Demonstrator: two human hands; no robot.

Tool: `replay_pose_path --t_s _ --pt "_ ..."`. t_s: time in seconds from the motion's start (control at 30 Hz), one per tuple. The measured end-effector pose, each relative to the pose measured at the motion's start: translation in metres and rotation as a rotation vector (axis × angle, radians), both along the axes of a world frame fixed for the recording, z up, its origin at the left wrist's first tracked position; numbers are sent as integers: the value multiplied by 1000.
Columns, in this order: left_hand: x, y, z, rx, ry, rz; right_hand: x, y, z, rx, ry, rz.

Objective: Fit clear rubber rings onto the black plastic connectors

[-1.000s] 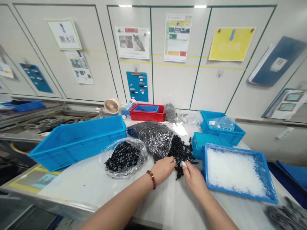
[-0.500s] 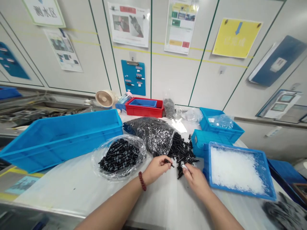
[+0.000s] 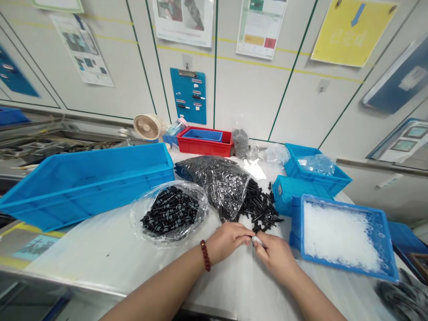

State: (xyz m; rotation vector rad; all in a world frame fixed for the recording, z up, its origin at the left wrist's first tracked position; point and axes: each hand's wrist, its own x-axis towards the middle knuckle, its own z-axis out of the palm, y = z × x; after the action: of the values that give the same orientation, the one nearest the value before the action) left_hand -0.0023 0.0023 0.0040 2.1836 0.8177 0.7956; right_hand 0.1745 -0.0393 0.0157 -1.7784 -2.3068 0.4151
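Observation:
My left hand [image 3: 230, 244], with a beaded bracelet at the wrist, is closed on a small black plastic part, mostly hidden by the fingers. Its fingertips meet those of my right hand [image 3: 277, 255], which pinches a small white piece [image 3: 257, 240]; its exact kind does not show. Just beyond both hands lies a loose pile of slim black parts [image 3: 262, 207], spilling from a clear plastic bag [image 3: 220, 183]. To the left, an open clear bag [image 3: 137, 216] holds many black parts with pale rings [image 3: 172, 209].
A blue tray [image 3: 347, 267] of small white translucent rings [image 3: 341, 236] stands at the right. Blue bins [image 3: 301, 194] sit behind it. At the left is a long blue bin [image 3: 90, 183]; a red bin [image 3: 205, 147] and a fan [image 3: 147, 127] stand along the back.
My hands, apart earlier, have come together so that the black part meets the white piece. The camera view has tilted down and shifted slightly.

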Motion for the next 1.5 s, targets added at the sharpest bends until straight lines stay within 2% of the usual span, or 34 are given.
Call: replay_pose_path --t_s 0.23,0.57,0.97,1.2,1.33,1.5 --pt "1 -1 -9 45 47 -50 -2 -2 3 -19 -29 -25" --pt "-1 -3 6 -86 29 39 1 -1 -1 -28 76 29" --pt "0 -6 10 -127 -14 41 1 -1 -1 16 13 -21" --pt "0 -6 10 -77 -6 43 0 -1 -1 17 -30 -69" --pt "1 -9 10 -184 -52 71 -2 -1 -2 26 -53 -98" --pt "1 -8 2 -316 -192 111 2 0 -2 18 4 -185"
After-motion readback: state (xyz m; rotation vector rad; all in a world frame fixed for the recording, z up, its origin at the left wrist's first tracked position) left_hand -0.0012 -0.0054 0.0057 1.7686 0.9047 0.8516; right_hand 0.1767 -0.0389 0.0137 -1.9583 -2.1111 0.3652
